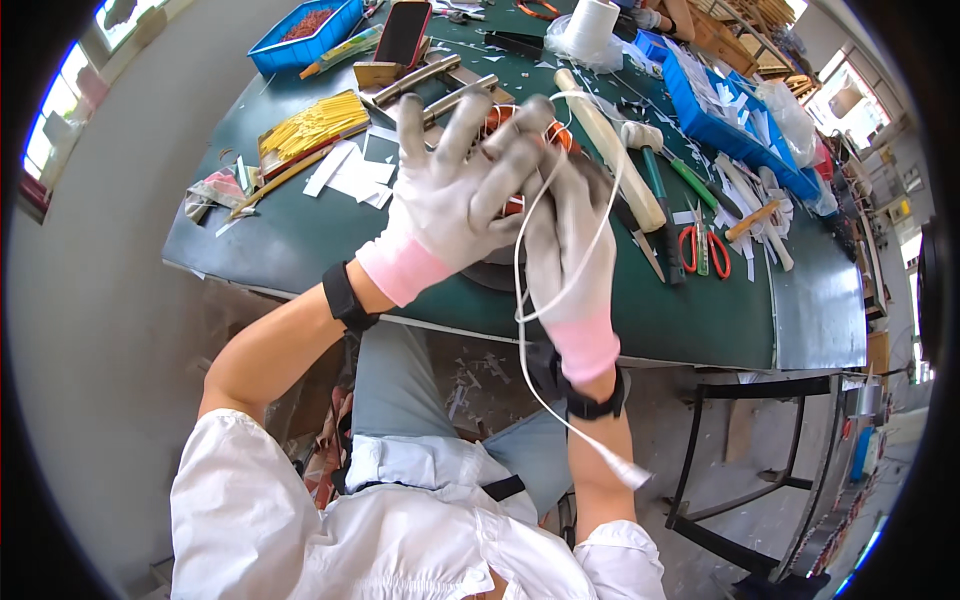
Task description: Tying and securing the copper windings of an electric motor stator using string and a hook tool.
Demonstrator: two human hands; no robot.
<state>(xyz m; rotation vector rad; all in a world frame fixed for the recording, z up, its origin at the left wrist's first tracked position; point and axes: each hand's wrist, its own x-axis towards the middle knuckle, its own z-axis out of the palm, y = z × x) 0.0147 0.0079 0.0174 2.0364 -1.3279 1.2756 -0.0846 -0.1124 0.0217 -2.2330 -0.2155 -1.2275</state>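
Note:
Both my hands wear grey gloves with pink cuffs and are raised over the green table (300, 240). My left hand (450, 190) has its fingers spread and lies across the front of a round coil of copper wire (505, 120), mostly hidden behind the gloves. My right hand (565, 230) is beside it, with a thin white cord (522, 300) running over its fingers. The cord loops past my wrist and hangs down to a taped end (628, 470) above my lap. I cannot tell exactly which fingers pinch the cord.
On the table lie a tray of yellow sticks (310, 125), a blue bin (305, 35), a phone (403, 32), metal bars (425, 75), a white cord spool (590, 28), a pale wooden rod (612, 150), red-handled scissors (703, 250) and blue trays (730, 120). A black metal stool (760, 450) stands at right.

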